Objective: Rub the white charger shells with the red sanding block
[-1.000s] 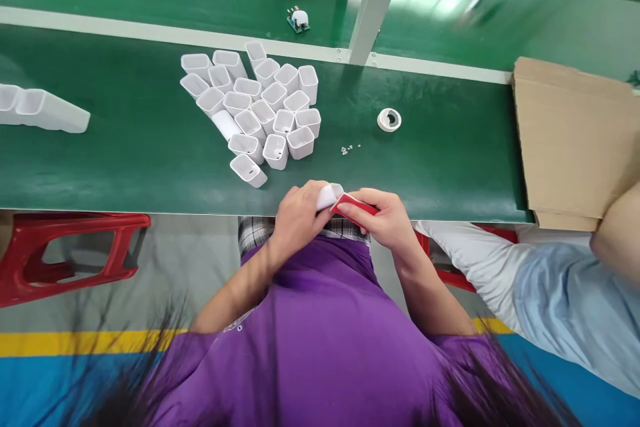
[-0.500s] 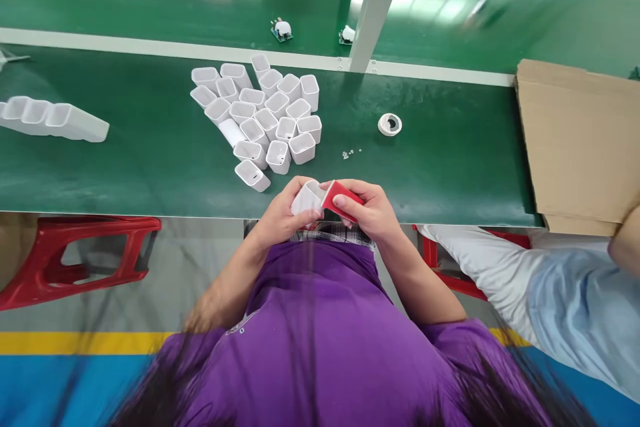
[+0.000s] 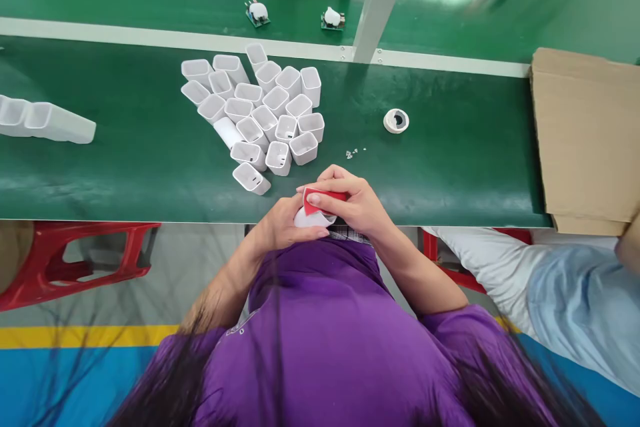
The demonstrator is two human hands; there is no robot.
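Observation:
At the front edge of the green table, my left hand (image 3: pixel 285 223) is closed around a white plastic housing (image 3: pixel 309 219). My right hand (image 3: pixel 353 200) pinches a red cloth-like pad (image 3: pixel 320 199) with a pale edge, thumb on its near face. The pad lies over the top of the housing and looks bent against it. Fingers hide much of both things. Just beyond my hands stands a group of similar white open-topped housings (image 3: pixel 249 177), set close together.
A white ring-shaped roll (image 3: pixel 396 121) and small white scraps (image 3: pixel 349 155) lie to the right. Cardboard (image 3: pixel 585 140) covers the far right, beside a seated person (image 3: pixel 575 300). Two small circuit boards (image 3: pixel 332 19) rest behind the rail. More housings (image 3: pixel 65 123) lie at left.
My right hand has moved left and over the housing, bringing the red pad onto it. The housing has turned in my left hand. The camera view has shifted slightly.

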